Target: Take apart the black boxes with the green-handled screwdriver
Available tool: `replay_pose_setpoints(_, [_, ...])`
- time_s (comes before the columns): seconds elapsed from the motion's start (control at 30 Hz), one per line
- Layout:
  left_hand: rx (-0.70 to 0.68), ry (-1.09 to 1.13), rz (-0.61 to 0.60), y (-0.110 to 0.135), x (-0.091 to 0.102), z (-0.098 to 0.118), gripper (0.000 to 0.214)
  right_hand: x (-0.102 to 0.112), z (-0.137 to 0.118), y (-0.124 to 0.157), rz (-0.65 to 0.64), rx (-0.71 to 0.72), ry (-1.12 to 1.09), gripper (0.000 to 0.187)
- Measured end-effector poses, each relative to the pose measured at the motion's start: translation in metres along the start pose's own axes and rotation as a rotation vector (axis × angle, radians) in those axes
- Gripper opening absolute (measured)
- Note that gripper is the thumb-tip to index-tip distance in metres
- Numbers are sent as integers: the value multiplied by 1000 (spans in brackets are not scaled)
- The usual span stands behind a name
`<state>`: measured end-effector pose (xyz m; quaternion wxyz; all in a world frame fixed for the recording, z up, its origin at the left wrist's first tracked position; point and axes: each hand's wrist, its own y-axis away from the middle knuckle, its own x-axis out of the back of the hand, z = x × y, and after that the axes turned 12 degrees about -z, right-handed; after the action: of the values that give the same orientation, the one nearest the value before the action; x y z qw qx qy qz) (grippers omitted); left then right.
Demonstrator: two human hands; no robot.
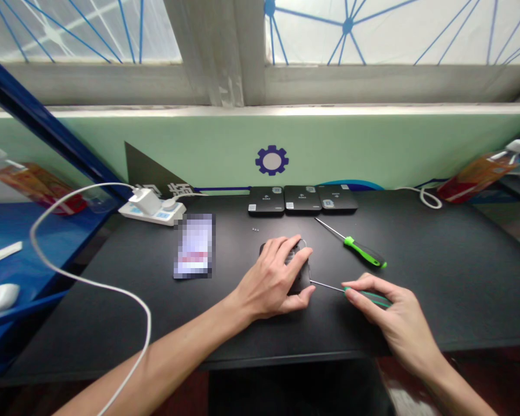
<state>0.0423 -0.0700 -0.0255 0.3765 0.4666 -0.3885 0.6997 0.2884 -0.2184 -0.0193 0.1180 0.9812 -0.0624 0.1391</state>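
Observation:
My left hand (pixel 275 276) lies over a small black box (pixel 300 276) on the black desk (pixel 112 300), fingers wrapped round it and holding it down. My right hand (pixel 385 312) pinches a green-handled screwdriver (pixel 364 294) whose thin shaft points left, its tip against the box's right side. A second screwdriver (pixel 359 248) with a bright green handle lies loose on the desk behind my right hand. Two tiny screws (pixel 255 229) rest just beyond the box.
Three black boxes (pixel 302 200) line the back wall. A phone (pixel 193 246) lies left of my hand, beside a white power strip (pixel 152 211) with a charger and a long white cable (pixel 86 281). Orange bottles (pixel 476 171) lie at both ends.

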Motion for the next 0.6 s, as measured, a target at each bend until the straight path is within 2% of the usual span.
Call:
replay_pose_setpoints(0.37, [-30,-18,12,2,-3,-2,68,-2,-1,-1,-46,27,-24,43])
replay_pose_setpoints(0.6, [-39,37,95,3,-4,-1,67,-3,-1,-1,-83,-11,-89,46])
